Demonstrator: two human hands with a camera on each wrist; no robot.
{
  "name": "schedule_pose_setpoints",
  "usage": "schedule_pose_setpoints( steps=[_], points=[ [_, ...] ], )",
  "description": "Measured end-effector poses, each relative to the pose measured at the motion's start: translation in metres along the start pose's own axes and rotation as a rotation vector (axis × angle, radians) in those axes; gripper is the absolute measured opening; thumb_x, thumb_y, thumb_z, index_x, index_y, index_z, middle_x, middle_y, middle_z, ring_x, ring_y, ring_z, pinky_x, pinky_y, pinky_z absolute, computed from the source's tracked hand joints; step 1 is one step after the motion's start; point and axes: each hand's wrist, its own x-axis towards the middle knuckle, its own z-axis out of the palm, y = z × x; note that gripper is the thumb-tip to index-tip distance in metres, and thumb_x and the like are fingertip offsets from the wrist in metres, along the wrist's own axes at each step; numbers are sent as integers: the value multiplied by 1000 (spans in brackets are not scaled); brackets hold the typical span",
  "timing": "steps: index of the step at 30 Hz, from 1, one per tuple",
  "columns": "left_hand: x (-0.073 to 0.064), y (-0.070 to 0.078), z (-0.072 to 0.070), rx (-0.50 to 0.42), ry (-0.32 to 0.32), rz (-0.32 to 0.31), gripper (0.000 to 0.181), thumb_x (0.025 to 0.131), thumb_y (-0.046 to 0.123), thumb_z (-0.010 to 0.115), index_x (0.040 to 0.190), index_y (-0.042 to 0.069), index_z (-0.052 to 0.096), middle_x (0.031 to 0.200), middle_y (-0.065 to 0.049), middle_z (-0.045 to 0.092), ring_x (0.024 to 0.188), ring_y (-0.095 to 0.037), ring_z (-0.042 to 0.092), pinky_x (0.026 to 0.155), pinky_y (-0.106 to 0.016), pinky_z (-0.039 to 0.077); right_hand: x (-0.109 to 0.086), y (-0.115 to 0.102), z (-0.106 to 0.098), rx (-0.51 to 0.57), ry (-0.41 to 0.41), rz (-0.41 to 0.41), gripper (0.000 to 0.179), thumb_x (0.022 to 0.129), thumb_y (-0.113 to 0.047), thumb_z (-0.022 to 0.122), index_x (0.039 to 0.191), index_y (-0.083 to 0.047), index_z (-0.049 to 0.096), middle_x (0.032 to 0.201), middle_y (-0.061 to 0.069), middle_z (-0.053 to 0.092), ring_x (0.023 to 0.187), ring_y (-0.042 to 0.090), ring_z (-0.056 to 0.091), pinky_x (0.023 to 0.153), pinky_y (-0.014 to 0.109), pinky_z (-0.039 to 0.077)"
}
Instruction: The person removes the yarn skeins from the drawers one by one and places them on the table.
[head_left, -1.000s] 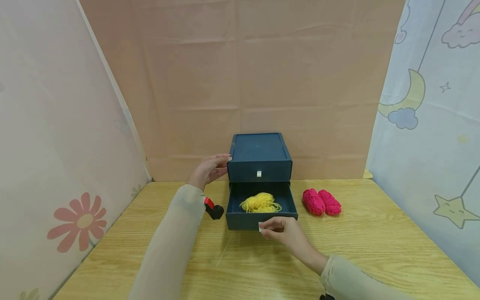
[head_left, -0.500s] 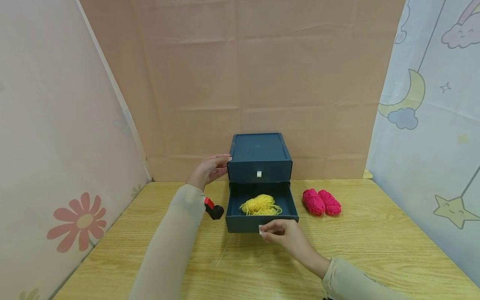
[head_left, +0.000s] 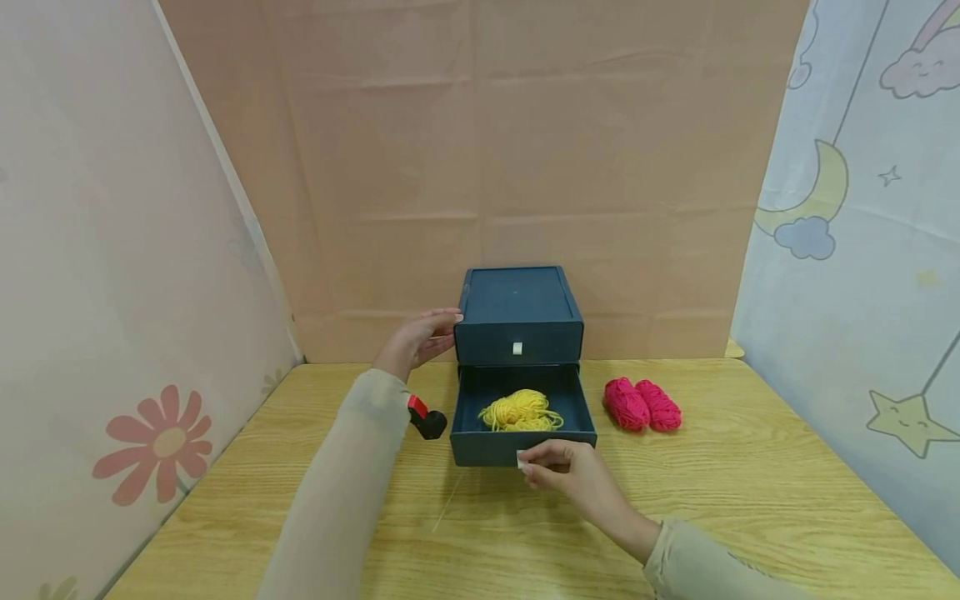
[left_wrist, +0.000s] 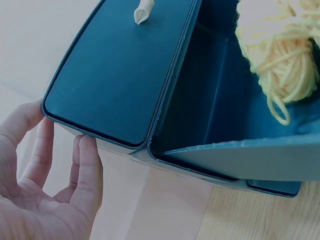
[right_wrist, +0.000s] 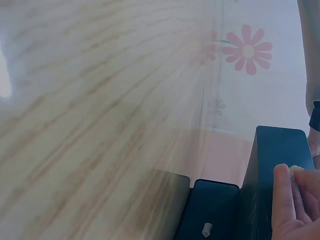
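A dark blue drawer cabinet (head_left: 517, 293) stands on the table with its middle drawer (head_left: 480, 450) pulled out. My right hand (head_left: 576, 473) pinches the small white pull tab (head_left: 521, 459) on that drawer's front between thumb and fingertips. My left hand (head_left: 416, 340) touches the cabinet's upper left side; in the left wrist view its extended fingers (left_wrist: 88, 170) meet the edge beside the top drawer front (left_wrist: 117, 70). Inside the pulled-out drawer lies a yellow yarn skein (head_left: 519, 410) with loose strands. The top drawer is closed, its own white tab (head_left: 517, 348) showing.
Two bright pink yarn skeins (head_left: 627, 404) lie side by side on the wooden table (head_left: 712, 483), right of the cabinet. A closed bottom drawer (right_wrist: 214, 202) shows in the right wrist view. Behind the cabinet hangs a tan cloth (head_left: 600, 167); patterned sheets flank the table.
The middle drawer and my right hand have come slightly nearer to me, mostly before the half-second frame; since then they look almost still. My left hand stays at the cabinet's side.
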Motion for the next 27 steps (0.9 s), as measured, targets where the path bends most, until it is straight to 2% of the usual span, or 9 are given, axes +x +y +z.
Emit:
schedule_pose_setpoints(
  steps=[6, 13, 18, 22, 27],
  points=[
    [0, 0, -1, 7, 1, 2, 38, 88, 24, 72, 124, 16, 65, 107, -5, 62, 85, -15, 64, 92, -27, 54, -6, -3, -2, 105, -63, 12, 31, 90, -19, 68, 114, 1, 65, 102, 13, 70, 92, 31, 68, 78, 34, 60],
    [1, 0, -2, 7, -7, -4, 39, 89, 24, 71, 126, 16, 64, 107, -5, 62, 85, -14, 64, 96, -29, 51, -14, -10, -10, 77, -138, -15, 36, 93, -24, 65, 121, -1, 60, 100, 13, 69, 86, 17, 68, 77, 32, 60],
    [-1, 1, -1, 1, -6, -4, 39, 88, 24, 72, 125, 16, 64, 106, -4, 61, 86, -14, 64, 95, -28, 52, -17, -25, -20, 72, -195, -34, 35, 93, -21, 65, 117, 4, 58, 99, 19, 68, 84, 19, 67, 75, 31, 60],
    [-1, 1, -1, -2, -11, 0, 39, 89, 25, 71, 126, 16, 64, 107, -5, 60, 86, -14, 63, 97, -29, 51, -15, -42, -28, 47, -171, -58, 36, 93, -22, 66, 117, 5, 58, 103, 19, 67, 87, 21, 67, 76, 32, 60],
    [-1, 1, -1, 16, -17, 7, 39, 90, 25, 70, 126, 16, 63, 107, -5, 61, 86, -14, 63, 100, -30, 49, -3, -61, -40, 13, -50, -163, 34, 91, -20, 68, 115, 2, 59, 105, 20, 65, 90, 30, 67, 78, 34, 60]
  ],
)
